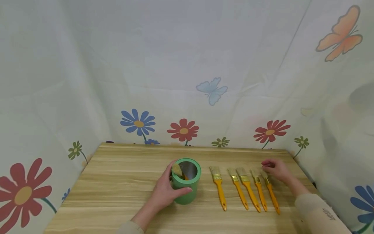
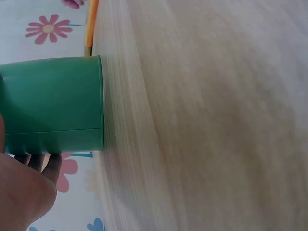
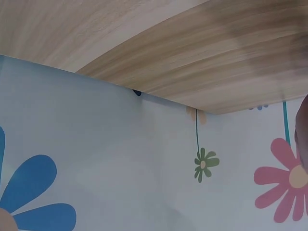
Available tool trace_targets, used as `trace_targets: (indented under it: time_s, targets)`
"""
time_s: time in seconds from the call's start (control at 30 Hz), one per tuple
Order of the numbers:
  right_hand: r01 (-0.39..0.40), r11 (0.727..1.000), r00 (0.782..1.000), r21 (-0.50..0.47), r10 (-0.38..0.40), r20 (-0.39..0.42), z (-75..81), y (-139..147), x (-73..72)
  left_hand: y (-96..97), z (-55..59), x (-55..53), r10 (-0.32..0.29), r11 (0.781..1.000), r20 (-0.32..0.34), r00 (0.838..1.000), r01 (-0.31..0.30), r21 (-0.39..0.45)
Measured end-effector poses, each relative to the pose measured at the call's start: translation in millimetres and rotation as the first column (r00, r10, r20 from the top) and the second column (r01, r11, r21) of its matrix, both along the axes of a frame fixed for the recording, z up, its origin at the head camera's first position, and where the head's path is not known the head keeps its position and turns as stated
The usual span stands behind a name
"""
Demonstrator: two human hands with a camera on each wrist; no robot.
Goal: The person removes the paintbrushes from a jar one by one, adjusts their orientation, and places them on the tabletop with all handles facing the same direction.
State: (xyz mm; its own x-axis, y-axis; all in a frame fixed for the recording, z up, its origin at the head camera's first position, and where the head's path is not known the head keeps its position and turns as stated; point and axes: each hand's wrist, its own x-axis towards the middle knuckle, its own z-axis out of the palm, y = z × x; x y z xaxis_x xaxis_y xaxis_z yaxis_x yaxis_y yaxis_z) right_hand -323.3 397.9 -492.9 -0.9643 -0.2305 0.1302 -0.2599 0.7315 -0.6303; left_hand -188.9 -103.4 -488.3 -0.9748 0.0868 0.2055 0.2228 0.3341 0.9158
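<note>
A green can [image 1: 187,191] stands upright on the wooden table, my left hand [image 1: 166,188] wrapped around its left side with the thumb across the front. Inside the can leans a paintbrush [image 1: 177,170], bristles up at the rim. In the left wrist view the fingers curl behind the can [image 2: 53,106]. At the right, my right hand [image 1: 276,169] is at the bristle end of the rightmost paintbrush [image 1: 273,196], thumb and fingers bent close together. Whether they pinch the bristles I cannot tell. Only a sliver of that hand [image 3: 302,134] shows in the right wrist view.
Several more yellow-handled paintbrushes lie in a row right of the can, handles toward me, including a wide one [image 1: 219,188] nearest the can. The wooden table [image 1: 117,182] ends at a white cloth backdrop [image 1: 163,65] printed with flowers and butterflies.
</note>
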Motion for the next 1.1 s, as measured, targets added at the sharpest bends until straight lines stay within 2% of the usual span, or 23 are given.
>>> trace_targets:
  time_s: [0.13, 0.4, 0.8, 1.1]
  targets:
    - [0.008, 1.000, 1.000, 0.001, -0.008, -0.005, 0.3, -1.2, 1.1, -0.5, -0.5, -0.7, -0.002, 1.000, 0.001, 1.000, 0.002, -0.003]
    - [0.025, 0.995, 0.999, 0.094, -0.022, -0.027, 1.2, 4.5, 5.6, -1.4, -1.3, -0.7, -0.003, 1.000, 0.004, 1.000, 0.003, -0.009]
    - [0.041, 0.988, 0.999, 0.151, -0.039, -0.018, 18.5, 0.3, 6.0, -1.5, -0.9, -0.4, 0.002, 1.000, 0.008, 1.000, -0.002, -0.020]
    - [-0.001, 0.996, 1.000, 0.093, 0.003, -0.019, 30.7, -18.1, 7.5, -0.6, -1.8, -0.7, -0.002, 1.000, 0.008, 1.000, 0.002, -0.010]
